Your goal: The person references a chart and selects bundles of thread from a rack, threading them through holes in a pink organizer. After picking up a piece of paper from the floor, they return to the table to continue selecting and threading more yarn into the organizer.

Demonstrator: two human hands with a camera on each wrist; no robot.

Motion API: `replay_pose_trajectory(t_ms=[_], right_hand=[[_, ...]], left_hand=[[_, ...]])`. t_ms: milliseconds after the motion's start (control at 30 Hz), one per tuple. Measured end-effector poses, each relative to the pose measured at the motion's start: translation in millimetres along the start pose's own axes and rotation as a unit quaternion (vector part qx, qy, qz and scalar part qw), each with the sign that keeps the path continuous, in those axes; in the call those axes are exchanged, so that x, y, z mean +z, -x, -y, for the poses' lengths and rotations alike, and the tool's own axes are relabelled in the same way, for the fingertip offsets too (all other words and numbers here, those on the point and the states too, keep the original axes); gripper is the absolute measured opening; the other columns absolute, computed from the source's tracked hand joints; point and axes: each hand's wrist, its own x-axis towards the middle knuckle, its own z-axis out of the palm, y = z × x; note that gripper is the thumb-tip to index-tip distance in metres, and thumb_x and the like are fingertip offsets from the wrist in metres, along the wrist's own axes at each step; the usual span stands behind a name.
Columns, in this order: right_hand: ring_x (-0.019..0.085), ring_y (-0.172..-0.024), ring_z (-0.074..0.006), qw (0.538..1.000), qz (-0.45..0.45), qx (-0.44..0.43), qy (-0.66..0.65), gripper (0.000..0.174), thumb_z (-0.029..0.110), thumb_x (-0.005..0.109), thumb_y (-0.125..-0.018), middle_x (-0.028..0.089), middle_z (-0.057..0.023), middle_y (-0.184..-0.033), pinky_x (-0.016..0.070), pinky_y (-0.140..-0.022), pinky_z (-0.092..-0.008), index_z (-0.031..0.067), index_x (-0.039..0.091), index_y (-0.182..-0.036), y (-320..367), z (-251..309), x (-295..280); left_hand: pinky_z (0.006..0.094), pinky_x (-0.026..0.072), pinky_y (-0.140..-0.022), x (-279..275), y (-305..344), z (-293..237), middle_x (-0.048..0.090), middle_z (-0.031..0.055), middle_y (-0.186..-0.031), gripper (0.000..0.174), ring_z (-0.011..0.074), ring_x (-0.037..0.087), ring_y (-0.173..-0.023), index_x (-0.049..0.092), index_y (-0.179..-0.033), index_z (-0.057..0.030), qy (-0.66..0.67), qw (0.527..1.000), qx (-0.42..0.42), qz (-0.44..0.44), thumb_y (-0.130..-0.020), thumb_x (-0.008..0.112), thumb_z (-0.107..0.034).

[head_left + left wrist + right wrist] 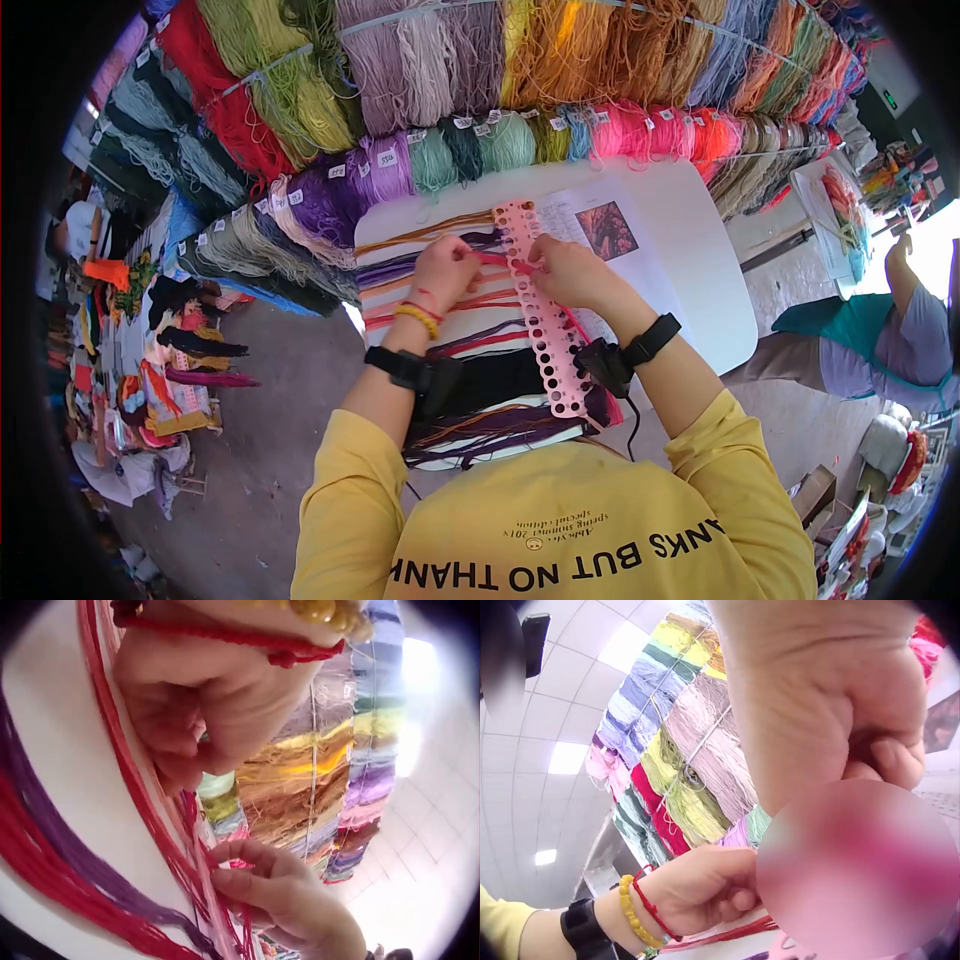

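Observation:
A pink strip with rows of round holes (549, 345) lies on a white board, with bundles of coloured thread running out from its left side. Just left of the strip's upper part, my left hand (445, 270) pinches a pinkish-red thread bundle (490, 259) between thumb and fingers. The same bundle runs across the strip to my right hand (575, 272), whose thumb and fingertips grip it at the strip's right edge. In the left wrist view, red threads (120, 742) and purple threads (56, 810) hang along the board. A blurred patch hides the right fingertips in the right wrist view.
Behind the white board (715, 270) hang rows of labelled yarn skeins (430, 165). A printed sheet with a picture (608, 232) lies right of the strip. Black threads (490, 385) cover the board's near part. Another person (870, 340) is at the right.

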Motion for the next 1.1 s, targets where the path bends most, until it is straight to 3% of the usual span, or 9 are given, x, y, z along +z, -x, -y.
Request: replay_pose_trajectory(t_ms=[133,433,533,633,700,800,900,1000,1100], right_hand=[[0.059,-0.087,-0.0370,1.000,0.005,-0.001,0.011,0.027,0.017,0.056,-0.075,0.062,-0.0223,-0.088,0.0452,-0.077,-0.0442,0.0020,0.055,-0.097,-1.7,-0.6,3.4],[0.060,-0.086,-0.0358,0.997,0.002,0.013,0.077,0.026,0.014,0.056,-0.071,0.062,-0.0207,-0.087,0.0473,-0.075,-0.0439,0.0014,0.056,-0.094,0.0,6.6,1.6],[0.061,-0.083,-0.0357,0.994,-0.009,0.026,0.110,0.024,0.014,0.056,-0.070,0.062,-0.0202,-0.086,0.0485,-0.072,-0.0434,0.0009,0.057,-0.090,-0.7,6.5,4.3],[0.062,-0.079,-0.0348,0.997,-0.040,0.036,0.051,0.021,0.016,0.058,-0.070,0.063,-0.0191,-0.082,0.0490,-0.069,-0.0417,0.0008,0.059,-0.085,1.7,2.0,1.2],[0.062,-0.076,-0.0336,0.995,-0.075,0.014,-0.065,0.021,0.018,0.059,-0.071,0.063,-0.0181,-0.079,0.0491,-0.068,-0.0404,0.0008,0.061,-0.082,11.4,3.2,-4.4],[0.062,-0.070,-0.0283,0.979,0.059,-0.050,-0.190,0.027,0.023,0.064,-0.072,0.063,-0.0157,-0.076,0.0484,-0.065,-0.0362,0.0027,0.064,-0.089,29.9,17.3,-12.9],[0.062,-0.066,-0.0237,0.970,-0.182,-0.012,-0.161,0.028,0.023,0.065,-0.073,0.063,-0.0136,-0.074,0.0484,-0.064,-0.0337,0.0000,0.063,-0.089,13.1,-6.2,2.4],[0.063,-0.071,-0.0305,0.974,-0.157,0.118,-0.114,0.031,0.027,0.063,-0.074,0.063,-0.0195,-0.077,0.0482,-0.064,-0.0360,-0.0016,0.062,-0.085,3.7,-16.8,6.3],[0.062,-0.069,-0.0276,0.974,-0.056,0.074,-0.206,0.031,0.026,0.063,-0.076,0.063,-0.0162,-0.075,0.0475,-0.063,-0.0360,-0.0026,0.060,-0.088,-3.5,-22.9,17.6]], left_hand=[[0.0244,0.0518,-0.057,-10.8,2.6,4.3,0.064,0.0106,-0.075,0.020,0.0147,0.063,-0.063,0.054,-0.094,0.0046,0.091,0.992,-0.002,0.088,-0.076,0.056,-0.004],[0.0213,0.0430,-0.051,0.0,9.1,5.0,0.060,0.0029,-0.072,0.018,0.0081,0.053,-0.059,0.057,-0.096,0.0002,0.024,0.997,0.055,0.051,-0.082,0.060,-0.011],[0.0203,0.0402,-0.051,3.5,32.9,-12.5,0.058,0.0005,-0.072,0.019,0.0087,0.051,-0.057,0.057,-0.099,-0.0014,0.411,0.900,-0.040,0.139,-0.087,0.056,-0.017],[0.0204,0.0397,-0.051,11.7,45.4,-16.5,0.058,0.0001,-0.076,0.023,0.0092,0.050,-0.058,0.056,-0.103,-0.0038,0.499,0.821,-0.032,0.275,-0.091,0.050,-0.022],[0.0203,0.0417,-0.053,21.6,38.6,-8.8,0.059,0.0009,-0.080,0.028,0.0091,0.053,-0.061,0.054,-0.108,-0.0057,0.434,0.865,-0.048,0.248,-0.092,0.048,-0.028],[0.0203,0.0464,-0.060,29.7,38.8,-9.4,0.060,0.0016,-0.085,0.027,0.0091,0.056,-0.067,0.055,-0.106,-0.0056,0.431,0.877,-0.102,0.185,-0.091,0.050,-0.027],[0.0189,0.0460,-0.061,31.9,35.2,-2.2,0.061,0.0021,-0.089,0.026,0.0079,0.056,-0.068,0.059,-0.102,-0.0037,0.393,0.897,-0.086,0.184,-0.090,0.051,-0.026],[0.0189,0.0443,-0.060,35.9,35.4,0.0,0.062,0.0026,-0.091,0.028,0.0068,0.054,-0.067,0.061,-0.098,-0.0021,0.348,0.918,-0.077,0.174,-0.090,0.051,-0.026],[0.0190,0.0413,-0.058,36.6,37.5,2.5,0.063,0.0033,-0.093,0.031,0.0059,0.050,-0.064,0.062,-0.100,-0.0008,0.336,0.925,-0.055,0.167,-0.090,0.052,-0.028]])
